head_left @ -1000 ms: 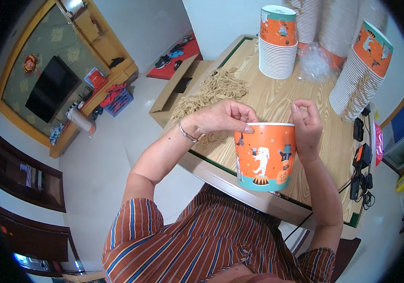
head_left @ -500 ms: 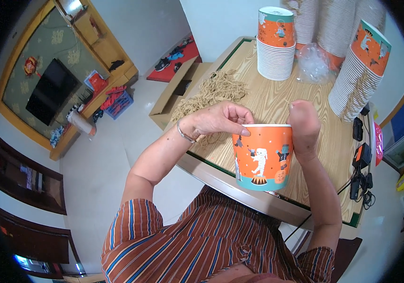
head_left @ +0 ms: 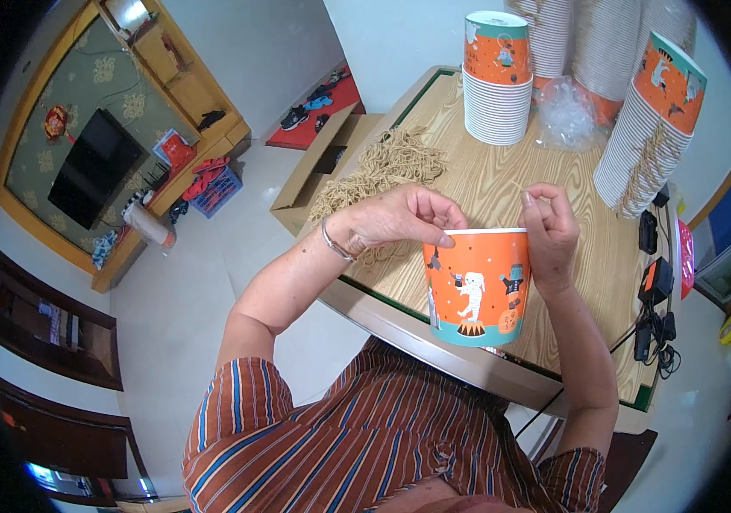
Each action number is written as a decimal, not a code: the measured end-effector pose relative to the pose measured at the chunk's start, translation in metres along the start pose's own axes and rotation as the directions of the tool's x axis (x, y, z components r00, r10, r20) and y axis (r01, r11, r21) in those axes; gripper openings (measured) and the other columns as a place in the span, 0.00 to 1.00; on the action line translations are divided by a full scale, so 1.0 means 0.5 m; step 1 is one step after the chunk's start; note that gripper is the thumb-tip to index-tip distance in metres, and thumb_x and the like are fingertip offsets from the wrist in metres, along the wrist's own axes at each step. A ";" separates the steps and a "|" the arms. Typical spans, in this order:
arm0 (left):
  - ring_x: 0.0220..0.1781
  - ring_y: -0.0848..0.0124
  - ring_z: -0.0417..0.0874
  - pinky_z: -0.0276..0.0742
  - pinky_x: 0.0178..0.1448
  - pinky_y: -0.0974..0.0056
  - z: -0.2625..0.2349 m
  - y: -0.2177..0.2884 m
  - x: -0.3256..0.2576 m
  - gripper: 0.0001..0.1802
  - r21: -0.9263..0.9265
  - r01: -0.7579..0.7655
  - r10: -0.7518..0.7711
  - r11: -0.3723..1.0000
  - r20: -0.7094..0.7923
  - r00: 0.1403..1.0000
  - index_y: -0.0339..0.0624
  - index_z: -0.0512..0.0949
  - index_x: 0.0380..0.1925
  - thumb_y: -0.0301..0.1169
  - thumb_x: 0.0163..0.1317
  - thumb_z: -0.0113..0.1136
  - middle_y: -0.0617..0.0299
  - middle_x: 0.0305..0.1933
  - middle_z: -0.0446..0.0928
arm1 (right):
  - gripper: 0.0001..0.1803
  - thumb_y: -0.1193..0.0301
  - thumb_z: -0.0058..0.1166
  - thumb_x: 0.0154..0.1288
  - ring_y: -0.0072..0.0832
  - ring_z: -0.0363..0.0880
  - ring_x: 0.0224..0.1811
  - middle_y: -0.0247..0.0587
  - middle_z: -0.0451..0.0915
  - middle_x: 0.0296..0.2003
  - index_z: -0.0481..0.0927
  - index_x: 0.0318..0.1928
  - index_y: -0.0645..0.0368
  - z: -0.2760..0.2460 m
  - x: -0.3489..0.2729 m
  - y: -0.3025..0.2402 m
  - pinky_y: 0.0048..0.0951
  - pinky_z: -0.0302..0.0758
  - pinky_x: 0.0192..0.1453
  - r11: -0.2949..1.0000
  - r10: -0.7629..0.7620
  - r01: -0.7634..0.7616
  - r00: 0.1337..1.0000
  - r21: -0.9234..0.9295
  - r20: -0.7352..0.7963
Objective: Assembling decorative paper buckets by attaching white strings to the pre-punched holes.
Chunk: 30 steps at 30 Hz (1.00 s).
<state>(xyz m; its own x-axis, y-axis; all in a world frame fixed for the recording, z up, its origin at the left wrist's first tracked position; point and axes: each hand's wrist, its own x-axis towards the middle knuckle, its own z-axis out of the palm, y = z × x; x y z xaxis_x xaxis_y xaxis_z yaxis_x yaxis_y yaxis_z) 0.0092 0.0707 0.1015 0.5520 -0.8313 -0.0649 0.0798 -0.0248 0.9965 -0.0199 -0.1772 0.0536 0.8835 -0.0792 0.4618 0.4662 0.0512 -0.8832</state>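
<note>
An orange paper bucket [head_left: 478,286] with a green base band, white rim and cartoon figures is held upright above the near edge of the table. My left hand [head_left: 404,214] grips its left rim, the thumb outside and the fingers curled over the far side. At the right rim is my right hand [head_left: 551,224], its fingers curled and thumb pressed to them. A tiny pale strand shows by that thumb tip; what the fingers hold is too small to name. Behind my left hand lies a heap of tan twine pieces [head_left: 391,167], partly covered by my wrist.
Stacked paper buckets stand at the back [head_left: 497,94] and right [head_left: 651,128] of the wood-grain table [head_left: 468,184]; twine hangs along the right stack. A clear plastic bag [head_left: 567,115] sits between them. Black adapters and cables [head_left: 651,299] line the right edge. An open cardboard box [head_left: 318,167] is left.
My right hand, blurred by motion before, is now sharp, with its curled fingers visible by the rim. The bucket has shifted very slightly right in my left hand's grip.
</note>
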 end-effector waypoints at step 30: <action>0.48 0.78 0.82 0.76 0.56 0.70 0.002 -0.007 -0.015 0.10 -0.036 -0.014 0.014 0.999 0.007 1.000 0.31 0.79 0.46 0.23 0.66 0.61 0.63 0.45 0.83 | 0.03 0.77 0.51 0.72 0.11 0.64 0.18 0.26 0.70 0.18 0.73 0.43 0.60 -0.023 0.013 0.015 0.18 0.60 0.22 0.989 0.068 -0.054 0.993 0.137 -0.097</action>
<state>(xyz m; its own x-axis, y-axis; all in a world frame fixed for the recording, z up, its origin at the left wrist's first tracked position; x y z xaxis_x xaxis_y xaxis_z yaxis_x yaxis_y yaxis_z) 0.0042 0.0766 0.0984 0.5476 -0.8352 -0.0503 0.1022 0.0071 0.9947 -0.0112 -0.1888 0.0489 0.9043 -0.1721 0.3907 0.4198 0.1915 -0.8872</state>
